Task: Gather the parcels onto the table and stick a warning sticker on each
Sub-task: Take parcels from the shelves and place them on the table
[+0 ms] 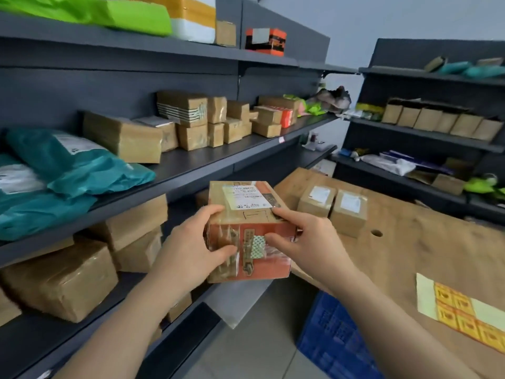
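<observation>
Both hands hold a taped cardboard parcel with orange print and a white label, in the air between the shelves and the table. My left hand grips its left side; my right hand grips its right front. Two small cardboard parcels with white labels stand side by side on the brown wooden table. A sheet of yellow warning stickers lies on the table at the right.
Dark shelves on the left carry several cardboard boxes and teal mailer bags. More shelving with boxes stands behind the table. A blue plastic crate sits on the floor under the table's near edge.
</observation>
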The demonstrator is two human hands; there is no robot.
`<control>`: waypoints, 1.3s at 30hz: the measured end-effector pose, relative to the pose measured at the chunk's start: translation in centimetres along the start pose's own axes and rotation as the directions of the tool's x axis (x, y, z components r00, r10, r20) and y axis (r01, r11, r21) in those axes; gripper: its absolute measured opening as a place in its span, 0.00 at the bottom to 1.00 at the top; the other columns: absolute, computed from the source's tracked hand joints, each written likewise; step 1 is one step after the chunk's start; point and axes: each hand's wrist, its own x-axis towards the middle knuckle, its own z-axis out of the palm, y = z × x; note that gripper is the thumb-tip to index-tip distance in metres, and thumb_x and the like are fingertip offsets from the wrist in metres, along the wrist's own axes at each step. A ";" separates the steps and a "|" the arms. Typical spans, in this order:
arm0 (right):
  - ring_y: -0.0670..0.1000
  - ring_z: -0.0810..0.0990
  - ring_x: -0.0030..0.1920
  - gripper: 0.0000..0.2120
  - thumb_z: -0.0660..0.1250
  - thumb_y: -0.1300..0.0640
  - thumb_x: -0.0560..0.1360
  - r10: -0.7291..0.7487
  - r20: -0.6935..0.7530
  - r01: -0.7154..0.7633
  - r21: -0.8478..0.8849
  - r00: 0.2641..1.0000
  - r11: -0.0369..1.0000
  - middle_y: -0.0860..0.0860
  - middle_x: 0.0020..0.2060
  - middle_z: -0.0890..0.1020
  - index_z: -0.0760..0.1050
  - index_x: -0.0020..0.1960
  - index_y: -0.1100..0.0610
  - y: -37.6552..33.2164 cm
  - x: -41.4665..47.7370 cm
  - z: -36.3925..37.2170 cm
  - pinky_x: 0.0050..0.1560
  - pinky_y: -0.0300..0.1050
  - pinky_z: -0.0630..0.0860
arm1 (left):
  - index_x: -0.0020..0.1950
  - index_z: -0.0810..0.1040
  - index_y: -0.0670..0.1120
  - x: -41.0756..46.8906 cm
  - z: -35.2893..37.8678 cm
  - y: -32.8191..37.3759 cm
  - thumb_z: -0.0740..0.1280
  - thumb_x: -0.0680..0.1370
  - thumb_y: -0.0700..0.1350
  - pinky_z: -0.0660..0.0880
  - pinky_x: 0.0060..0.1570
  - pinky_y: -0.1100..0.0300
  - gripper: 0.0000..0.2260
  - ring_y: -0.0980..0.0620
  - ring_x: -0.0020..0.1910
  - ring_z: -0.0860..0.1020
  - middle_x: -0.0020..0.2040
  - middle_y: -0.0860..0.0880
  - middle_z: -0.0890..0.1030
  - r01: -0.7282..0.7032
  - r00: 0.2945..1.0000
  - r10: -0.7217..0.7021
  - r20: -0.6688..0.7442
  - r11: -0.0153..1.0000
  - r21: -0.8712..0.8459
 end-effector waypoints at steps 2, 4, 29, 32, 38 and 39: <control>0.42 0.79 0.48 0.26 0.72 0.43 0.69 0.030 -0.028 -0.030 -0.016 0.999 0.999 0.43 0.53 0.82 0.73 0.66 0.44 3.4 1.3 -1.7 0.51 0.43 0.78 | 0.64 0.62 0.67 2.8 3.1 1.5 0.76 0.66 0.56 0.75 0.44 0.62 0.32 0.62 0.47 0.76 0.53 0.64 0.74 -0.035 0.999 0.035 0.016 0.999 -0.026; 0.40 0.79 0.47 0.26 0.72 0.43 0.69 0.062 -0.052 -0.064 -0.031 0.997 0.997 0.42 0.53 0.82 0.73 0.66 0.44 6.8 2.5 -2.9 0.49 0.40 0.78 | 0.64 0.63 0.67 5.4 6.1 2.7 0.76 0.66 0.55 0.76 0.47 0.60 0.32 0.61 0.49 0.76 0.53 0.64 0.74 -0.057 0.997 0.060 0.051 0.997 -0.058; 0.45 0.80 0.48 0.25 0.72 0.46 0.70 0.513 -0.327 -0.582 -0.160 0.794 0.798 0.45 0.52 0.83 0.74 0.65 0.47 36.7 14.3 -13.8 0.51 0.45 0.78 | 0.60 0.68 0.63 34.8 38.5 15.9 0.78 0.65 0.50 0.66 0.33 0.74 0.29 0.66 0.43 0.75 0.49 0.63 0.74 -0.194 0.796 0.311 0.519 0.944 -0.267; 0.45 0.80 0.48 0.24 0.72 0.45 0.69 0.551 -0.338 -0.622 -0.149 0.763 0.769 0.45 0.50 0.83 0.75 0.64 0.46 40.6 14.5 -15.2 0.51 0.44 0.77 | 0.62 0.68 0.62 36.3 42.5 17.8 0.78 0.65 0.51 0.64 0.31 0.73 0.29 0.69 0.41 0.72 0.45 0.66 0.71 -0.203 0.772 0.320 0.550 0.943 -0.264; 0.44 0.80 0.46 0.25 0.73 0.46 0.68 0.604 -0.285 -0.653 -0.120 0.744 0.748 0.45 0.50 0.84 0.76 0.63 0.47 49.3 14.7 -17.0 0.50 0.43 0.78 | 0.64 0.68 0.61 37.9 50.4 20.1 0.77 0.67 0.52 0.67 0.35 0.71 0.29 0.64 0.43 0.75 0.52 0.62 0.75 -0.156 0.752 0.267 0.603 0.961 -0.230; 0.45 0.80 0.47 0.25 0.73 0.46 0.68 0.608 -0.266 -0.652 -0.130 0.749 0.747 0.46 0.50 0.83 0.76 0.64 0.47 50.7 14.7 -17.0 0.50 0.43 0.78 | 0.64 0.68 0.61 38.1 51.5 20.2 0.77 0.67 0.52 0.69 0.36 0.69 0.29 0.63 0.44 0.75 0.53 0.61 0.76 -0.144 0.752 0.247 0.611 0.966 -0.212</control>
